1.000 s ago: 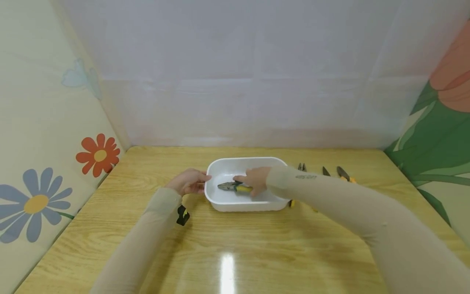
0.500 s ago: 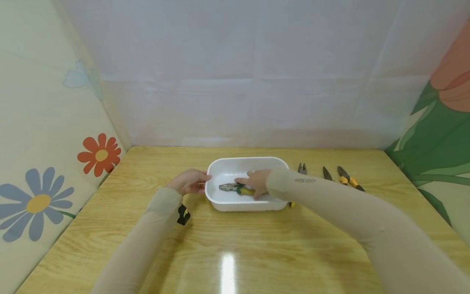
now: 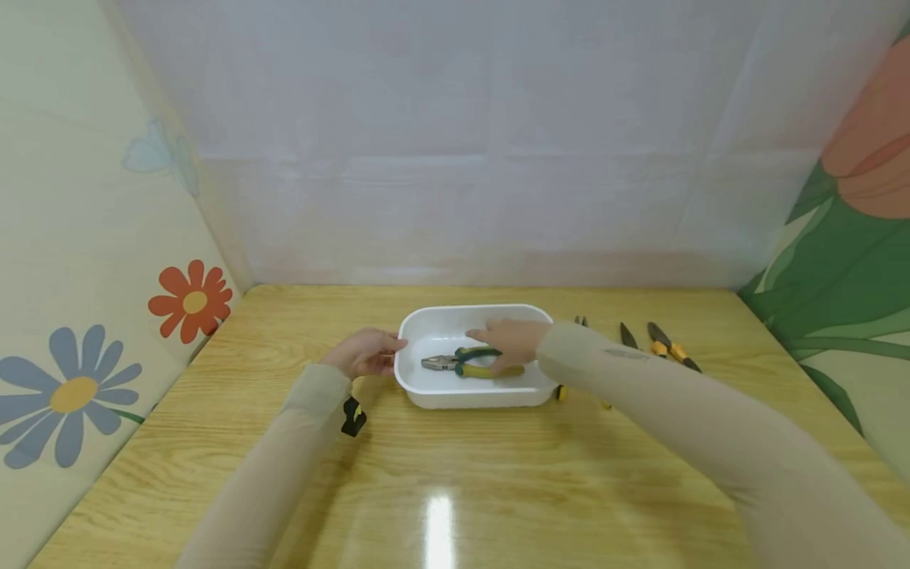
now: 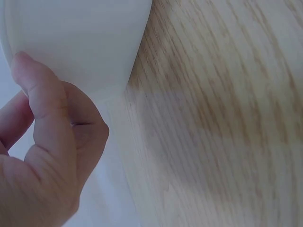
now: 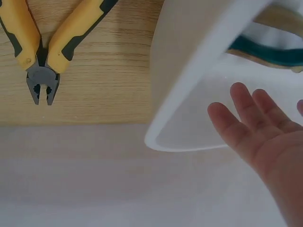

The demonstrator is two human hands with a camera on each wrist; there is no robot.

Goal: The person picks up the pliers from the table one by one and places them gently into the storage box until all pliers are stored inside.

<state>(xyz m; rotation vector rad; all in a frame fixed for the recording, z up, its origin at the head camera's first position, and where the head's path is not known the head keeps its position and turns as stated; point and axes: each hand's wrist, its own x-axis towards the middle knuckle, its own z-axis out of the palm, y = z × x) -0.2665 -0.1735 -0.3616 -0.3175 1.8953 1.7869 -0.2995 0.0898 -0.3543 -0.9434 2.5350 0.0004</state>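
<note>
In the head view, a white plastic basin [image 3: 479, 401] stands on the wooden table. My left hand [image 3: 366, 353] pinches its left rim, thumb on top; the left wrist view shows this thumb [image 4: 45, 94] against the basin's wall. Inside the basin lies a pair of combination pliers [image 3: 472, 370], green-and-yellow handles spread apart and nose pointing left. Over the handle ends is my right hand [image 3: 515, 341], fingers extended and gripping nothing. In the right wrist view, the right hand's fingers [image 5: 251, 109] are straight and apart from the teal handle [image 5: 270, 54].
Right of the basin, yellow-and-black pliers [image 5: 23, 38] lie open on the table. Two more orange-and-black handled tools [image 3: 629, 336] [image 3: 674, 346] lie farther right, partly behind my right sleeve [image 3: 661, 395]. A small black-and-yellow object [image 3: 353, 416] is by my left wrist.
My right hand has let go of the pliers and drawn slightly right and up, baring their spread handles on the basin's floor. The left hand still holds the rim.
</note>
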